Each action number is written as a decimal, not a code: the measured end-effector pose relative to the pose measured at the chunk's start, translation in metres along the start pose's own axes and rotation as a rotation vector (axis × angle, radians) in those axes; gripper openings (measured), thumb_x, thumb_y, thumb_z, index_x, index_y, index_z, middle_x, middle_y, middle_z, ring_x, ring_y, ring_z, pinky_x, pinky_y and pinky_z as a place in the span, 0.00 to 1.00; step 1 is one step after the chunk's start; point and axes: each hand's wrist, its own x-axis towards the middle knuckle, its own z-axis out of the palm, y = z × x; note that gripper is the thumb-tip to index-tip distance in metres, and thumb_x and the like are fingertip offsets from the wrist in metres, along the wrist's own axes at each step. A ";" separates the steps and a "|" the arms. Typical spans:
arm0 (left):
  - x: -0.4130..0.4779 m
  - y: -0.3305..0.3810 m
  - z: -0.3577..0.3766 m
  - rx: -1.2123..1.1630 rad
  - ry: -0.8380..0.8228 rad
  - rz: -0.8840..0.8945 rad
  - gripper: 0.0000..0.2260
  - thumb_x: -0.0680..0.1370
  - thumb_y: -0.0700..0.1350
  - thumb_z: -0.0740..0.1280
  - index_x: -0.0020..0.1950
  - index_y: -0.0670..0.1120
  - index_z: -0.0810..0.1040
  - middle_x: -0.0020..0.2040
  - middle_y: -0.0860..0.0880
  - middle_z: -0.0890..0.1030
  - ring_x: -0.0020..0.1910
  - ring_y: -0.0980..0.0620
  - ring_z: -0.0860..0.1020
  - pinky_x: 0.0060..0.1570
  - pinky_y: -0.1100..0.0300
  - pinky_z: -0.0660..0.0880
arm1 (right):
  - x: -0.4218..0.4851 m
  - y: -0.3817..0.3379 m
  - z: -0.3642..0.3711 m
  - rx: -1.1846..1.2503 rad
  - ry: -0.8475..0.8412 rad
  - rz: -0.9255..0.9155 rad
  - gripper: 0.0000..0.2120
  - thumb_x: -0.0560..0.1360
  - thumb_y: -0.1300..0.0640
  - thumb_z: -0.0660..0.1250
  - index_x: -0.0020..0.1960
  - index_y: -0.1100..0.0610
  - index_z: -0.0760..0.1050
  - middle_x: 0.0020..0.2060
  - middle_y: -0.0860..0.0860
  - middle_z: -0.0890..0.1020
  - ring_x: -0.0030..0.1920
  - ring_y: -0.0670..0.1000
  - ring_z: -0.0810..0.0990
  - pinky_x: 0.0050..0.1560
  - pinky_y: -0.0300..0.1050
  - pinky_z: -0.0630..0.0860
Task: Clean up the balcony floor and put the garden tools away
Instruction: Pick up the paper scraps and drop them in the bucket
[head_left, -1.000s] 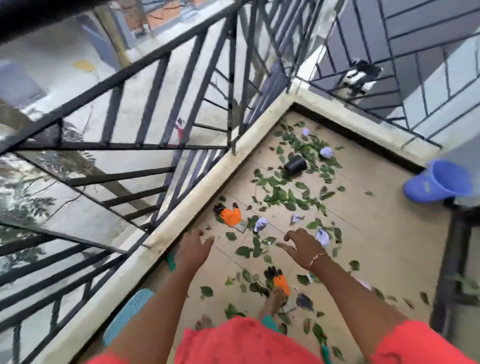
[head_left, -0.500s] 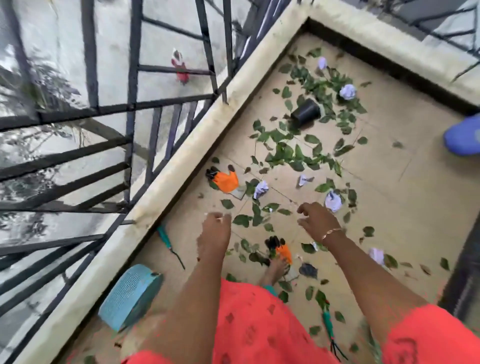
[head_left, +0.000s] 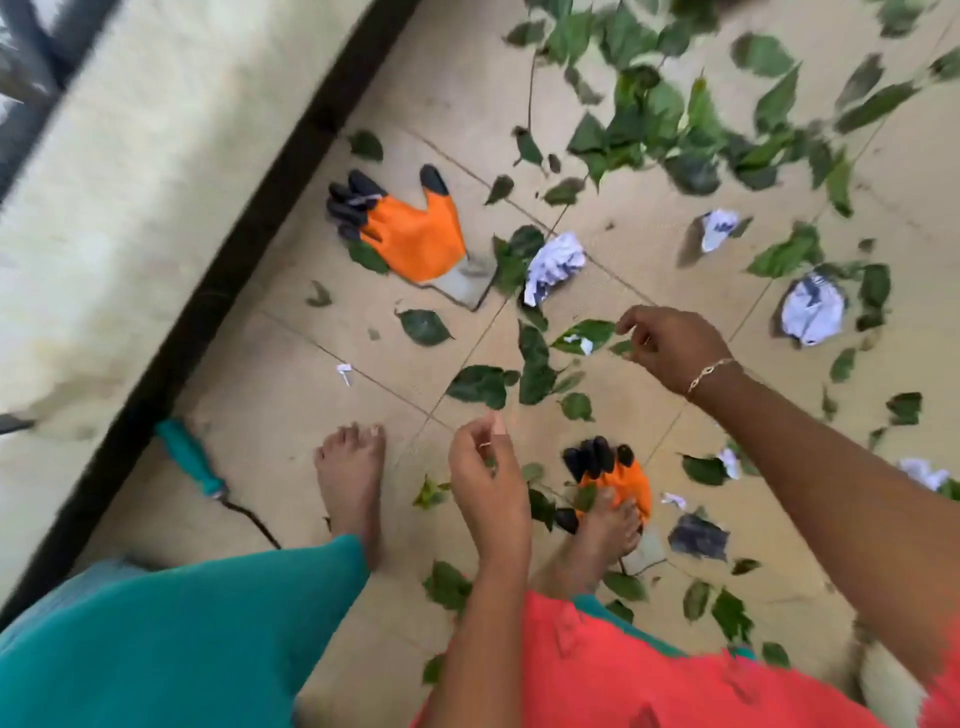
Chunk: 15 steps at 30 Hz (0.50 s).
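place: home balcony | evidence: tiled floor (head_left: 270, 384), low parapet (head_left: 130, 182), railing bar (head_left: 23, 62), scattered leaves (head_left: 480, 384), orange garden glove (head_left: 415, 239)

The left hand (head_left: 488, 486) and right hand (head_left: 672, 347) have dropped much nearer the floor (head_left: 280, 400), just over the scattered leaves (head_left: 535, 364).

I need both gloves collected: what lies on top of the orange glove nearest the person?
The toes of a bare foot and a green leaf lie on that orange, black-fingered rubber glove; its palm beneath is hidden.

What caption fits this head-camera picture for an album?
Left hand and right hand hover over a tiled floor strewn with leaves, crumpled paper and orange gloves.
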 end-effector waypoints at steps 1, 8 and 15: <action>0.008 -0.011 0.006 0.043 -0.008 0.050 0.03 0.80 0.42 0.61 0.52 0.47 0.74 0.47 0.50 0.77 0.46 0.57 0.75 0.43 0.70 0.69 | 0.014 0.006 0.012 -0.012 -0.004 0.001 0.12 0.71 0.63 0.70 0.55 0.60 0.76 0.45 0.57 0.82 0.47 0.58 0.79 0.46 0.47 0.71; 0.088 -0.057 0.053 0.307 -0.229 0.633 0.14 0.78 0.50 0.56 0.55 0.43 0.76 0.48 0.51 0.75 0.46 0.56 0.73 0.44 0.64 0.71 | 0.082 0.030 0.052 -0.266 -0.124 -0.211 0.12 0.73 0.60 0.66 0.57 0.57 0.75 0.51 0.56 0.78 0.53 0.58 0.76 0.48 0.47 0.71; 0.138 -0.047 0.123 0.482 -0.306 0.962 0.10 0.76 0.43 0.59 0.53 0.41 0.76 0.48 0.45 0.78 0.48 0.46 0.75 0.45 0.59 0.69 | 0.098 0.043 0.066 -0.472 -0.112 -0.388 0.20 0.74 0.54 0.66 0.64 0.56 0.68 0.57 0.56 0.73 0.53 0.59 0.76 0.45 0.49 0.71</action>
